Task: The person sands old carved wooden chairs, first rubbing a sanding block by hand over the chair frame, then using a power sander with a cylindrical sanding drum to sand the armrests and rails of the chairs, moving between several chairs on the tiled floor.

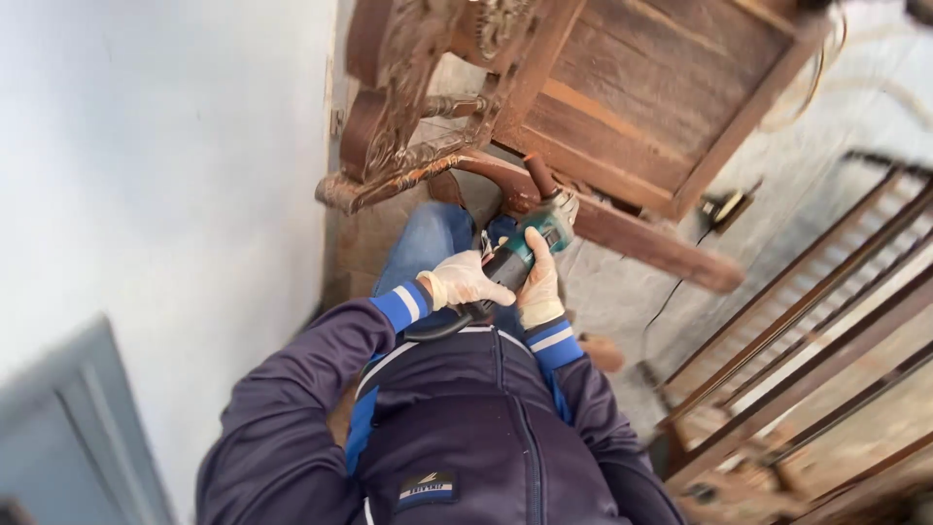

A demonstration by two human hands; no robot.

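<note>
A: Left of the view — what surface?

B: A pale, smooth wall [165, 146], evenly lit by soft daylight; a grey panelled door [78, 428] leans into the lower left corner.

A: And the ground?

B: A light grey concrete floor [632, 292], dusty, with a thin dark cable [680, 282] trailing across it.

A: Furniture?

B: At top — a carved dark wooden piece [408, 126] with a planked panel [641, 87] behind it. At right, slatted wooden frames [816, 331] lie stacked, tilted across the floor.
</note>
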